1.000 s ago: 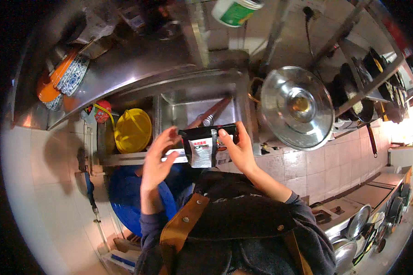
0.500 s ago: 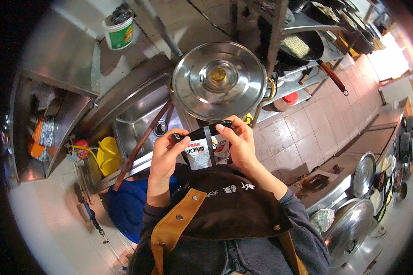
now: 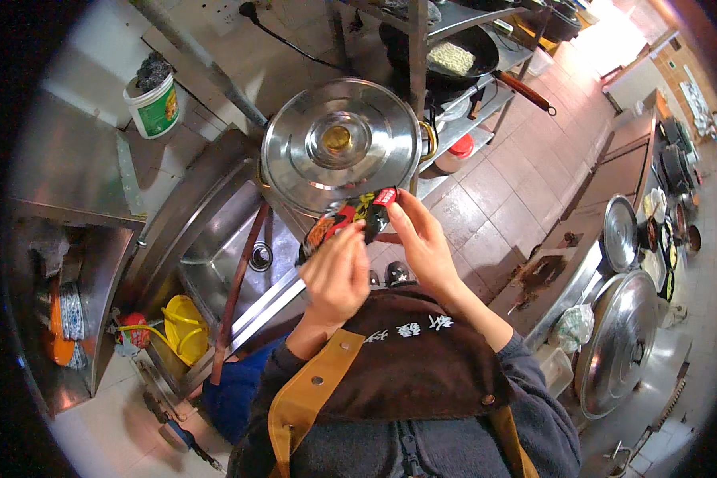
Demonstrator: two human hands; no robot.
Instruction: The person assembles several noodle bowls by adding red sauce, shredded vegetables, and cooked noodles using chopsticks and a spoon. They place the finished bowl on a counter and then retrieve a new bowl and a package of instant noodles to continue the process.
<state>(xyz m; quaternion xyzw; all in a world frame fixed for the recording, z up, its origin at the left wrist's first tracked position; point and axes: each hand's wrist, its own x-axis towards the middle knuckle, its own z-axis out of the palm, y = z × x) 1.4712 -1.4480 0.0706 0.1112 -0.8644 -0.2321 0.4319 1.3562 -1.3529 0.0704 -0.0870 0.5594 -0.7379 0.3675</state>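
Note:
A black-and-red instant noodle packet (image 3: pixel 344 215) is in front of me, tilted, just over the near rim of a large steel pot. My right hand (image 3: pixel 422 243) grips its right end, with the thumb on the near face. Across the packet's lower left side lies my left hand (image 3: pixel 334 275), its fingers bent together and pinching at the wrapper. Those fingers cover part of the packet and are slightly blurred. Behind it, the big pot's shiny lid (image 3: pixel 295 131) has a brass-coloured knob (image 3: pixel 337 139).
Left of the pot is a steel sink (image 3: pixel 207 247) with a brown pole (image 3: pixel 239 295) across it. A yellow plastic scoop (image 3: pixel 185 331) hangs lower left. At the upper right, a wok (image 3: pixel 486 60) holds a noodle block (image 3: pixel 452 58). Large steel lids (image 3: pixel 617 342) lie along the right counter.
The packet has been turned from its white-labelled back to its black-and-red face and tilted. My left hand has moved right across it. The view has shifted to the right.

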